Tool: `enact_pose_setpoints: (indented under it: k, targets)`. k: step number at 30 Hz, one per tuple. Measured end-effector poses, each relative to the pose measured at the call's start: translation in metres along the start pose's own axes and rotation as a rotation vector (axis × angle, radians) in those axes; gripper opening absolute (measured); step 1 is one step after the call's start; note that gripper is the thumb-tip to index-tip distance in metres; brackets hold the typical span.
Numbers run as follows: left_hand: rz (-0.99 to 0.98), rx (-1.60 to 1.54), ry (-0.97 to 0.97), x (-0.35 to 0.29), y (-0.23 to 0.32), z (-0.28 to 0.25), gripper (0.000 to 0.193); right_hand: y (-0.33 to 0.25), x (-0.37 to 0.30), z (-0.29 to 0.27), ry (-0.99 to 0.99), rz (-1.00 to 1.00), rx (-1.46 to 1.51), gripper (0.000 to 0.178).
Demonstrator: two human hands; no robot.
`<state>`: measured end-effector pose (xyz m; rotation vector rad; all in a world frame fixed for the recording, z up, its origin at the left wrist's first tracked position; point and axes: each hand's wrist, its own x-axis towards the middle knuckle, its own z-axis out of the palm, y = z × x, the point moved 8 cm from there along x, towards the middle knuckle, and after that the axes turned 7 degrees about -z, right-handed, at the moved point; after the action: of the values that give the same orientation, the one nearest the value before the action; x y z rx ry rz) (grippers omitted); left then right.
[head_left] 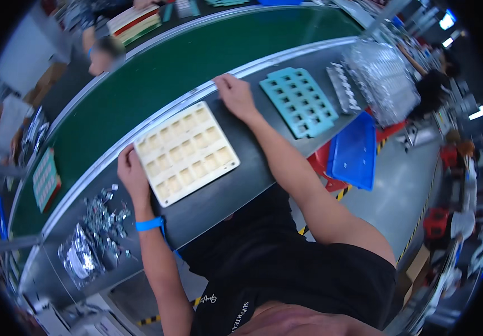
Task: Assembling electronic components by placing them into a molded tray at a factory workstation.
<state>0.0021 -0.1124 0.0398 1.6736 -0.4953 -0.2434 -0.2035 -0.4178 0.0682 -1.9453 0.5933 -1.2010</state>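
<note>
A cream rectangular tray (185, 152) with rows of square pockets lies on the dark workbench in front of me. My left hand (133, 175), with a blue band on its wrist, grips the tray's left edge with bent fingers. Beyond the tray's far right corner, apart from it, my right hand (236, 96) is closed near the bench's metal rail. Its fingers are curled in, and whatever they may hold is hidden. To the right of that hand lies a teal tray (299, 102) with rows of square openings.
Small metal parts (105, 219) are scattered at left beside a shiny silver bag (80, 255). A green conveyor belt (157, 73) curves past the bench, carrying another tray (47, 179). At right are a clear strip (342, 88), plastic-wrapped trays (384, 84) and a blue bin (354, 151). Co-workers stand across the belt.
</note>
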Motion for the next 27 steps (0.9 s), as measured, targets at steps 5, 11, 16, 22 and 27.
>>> enact_pose_setpoints:
  k: [5,11,16,22,27]
  targets:
    - [-0.017,-0.037,-0.024,-0.002,0.009,0.020,0.023,0.000,0.000,-0.018,-0.013,0.041,0.006,0.022]
    - [0.001,-0.021,-0.008,0.000,0.014,0.004,0.023,-0.001,0.004,-0.006,0.082,-0.023,-0.035,0.022]
    - [0.057,0.204,0.068,0.000,0.019,-0.004,0.020,-0.019,0.004,-0.010,0.026,-0.072,-0.309,0.026]
    - [0.060,-0.022,0.083,-0.001,0.011,0.013,0.017,0.027,0.005,-0.020,-0.037,-0.115,-0.174,0.018]
    - [0.048,-0.044,0.103,-0.004,0.016,0.003,0.017,0.028,0.005,-0.006,-0.081,-0.061,-0.109,0.020]
